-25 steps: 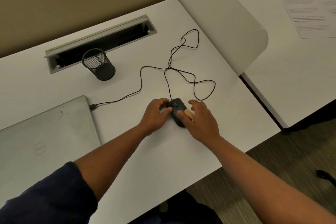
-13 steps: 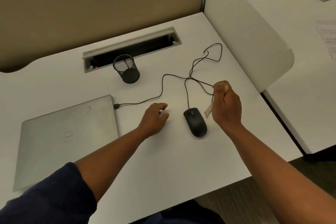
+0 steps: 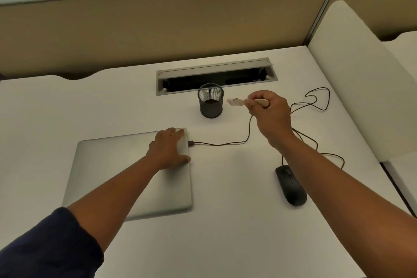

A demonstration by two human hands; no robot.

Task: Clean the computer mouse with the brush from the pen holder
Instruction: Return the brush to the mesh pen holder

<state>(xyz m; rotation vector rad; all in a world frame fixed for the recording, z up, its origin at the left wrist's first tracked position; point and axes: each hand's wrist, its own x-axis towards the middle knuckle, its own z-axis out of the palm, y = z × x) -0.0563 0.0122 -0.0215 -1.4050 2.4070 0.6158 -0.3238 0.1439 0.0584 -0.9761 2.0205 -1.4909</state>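
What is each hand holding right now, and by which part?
The right hand grips the brush by its wooden handle; the left hand rests on the laptop, holding nothing.

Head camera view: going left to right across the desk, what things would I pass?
laptop → left hand resting on it → pen holder → brush → right hand gripping it → mouse

Right hand [image 3: 269,113] with brush [image 3: 237,102] now beside pen holder [image 3: 211,100].
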